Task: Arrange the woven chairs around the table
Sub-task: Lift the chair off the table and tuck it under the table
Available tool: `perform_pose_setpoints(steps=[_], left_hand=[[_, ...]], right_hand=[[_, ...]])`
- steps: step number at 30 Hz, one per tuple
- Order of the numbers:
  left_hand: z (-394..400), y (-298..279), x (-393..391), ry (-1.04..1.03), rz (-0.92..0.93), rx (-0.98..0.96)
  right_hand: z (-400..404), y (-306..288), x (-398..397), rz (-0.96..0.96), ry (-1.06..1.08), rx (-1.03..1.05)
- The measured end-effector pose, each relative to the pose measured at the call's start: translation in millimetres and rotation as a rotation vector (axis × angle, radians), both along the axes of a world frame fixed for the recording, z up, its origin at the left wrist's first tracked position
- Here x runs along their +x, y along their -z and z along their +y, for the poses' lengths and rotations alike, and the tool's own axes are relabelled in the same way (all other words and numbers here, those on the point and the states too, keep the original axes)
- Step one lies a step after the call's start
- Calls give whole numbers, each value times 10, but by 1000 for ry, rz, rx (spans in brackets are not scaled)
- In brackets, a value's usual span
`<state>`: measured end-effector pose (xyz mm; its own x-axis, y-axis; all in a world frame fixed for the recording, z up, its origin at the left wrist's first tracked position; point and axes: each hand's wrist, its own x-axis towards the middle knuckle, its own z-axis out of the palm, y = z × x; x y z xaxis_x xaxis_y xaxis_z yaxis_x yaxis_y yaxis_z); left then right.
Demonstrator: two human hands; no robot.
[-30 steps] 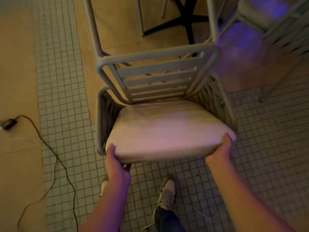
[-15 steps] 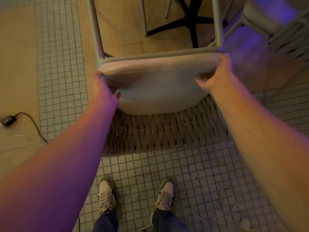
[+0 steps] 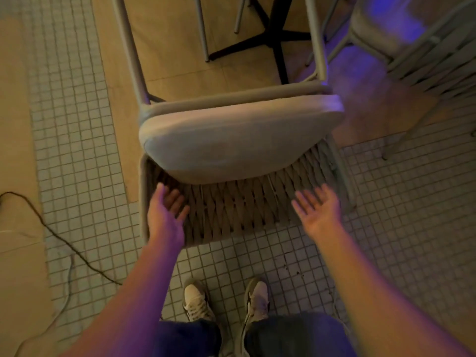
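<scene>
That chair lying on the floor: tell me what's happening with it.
A person stands over a woven chair that lies tipped on its woven back, legs pointing toward the black table base. Both hands are open; the left hand and right hand hover at the woven back, gripping nothing. Another chair stands at right.

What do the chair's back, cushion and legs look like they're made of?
Back: woven rope or cord, matte, judging by the crossing strands. Cushion: padded fabric, soft and matte, with a rounded edge. Legs: smooth tubes, probably painted metal.
</scene>
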<state>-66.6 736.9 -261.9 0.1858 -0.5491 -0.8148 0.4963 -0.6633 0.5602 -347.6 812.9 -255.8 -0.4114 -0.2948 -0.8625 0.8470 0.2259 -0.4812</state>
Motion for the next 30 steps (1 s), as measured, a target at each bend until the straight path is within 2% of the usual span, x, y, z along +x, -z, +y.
perform_pose_setpoints(steps=[5,10,15,19,24,27,30], left_hand=[[617,765,12,36,26,169],[1007,1811,-123,221,92,331],[1347,2990,-233,138,-1,474],[1319,3734,-264,-116,-121,322],[1222,4139,-216,-40,-37,138],[1192,4156,-180,-133,-25,129],[1239,4138,-161,-112,20,129]], right_hand=[[496,900,454,-89,-18,128],[698,1998,474,-127,-90,172],[942,3134,273,-54,-80,228],[943,3805,180,19,-54,211],[750,4297,205,64,16,77],[680,4329,171,86,23,53],[659,4286,124,94,99,62]])
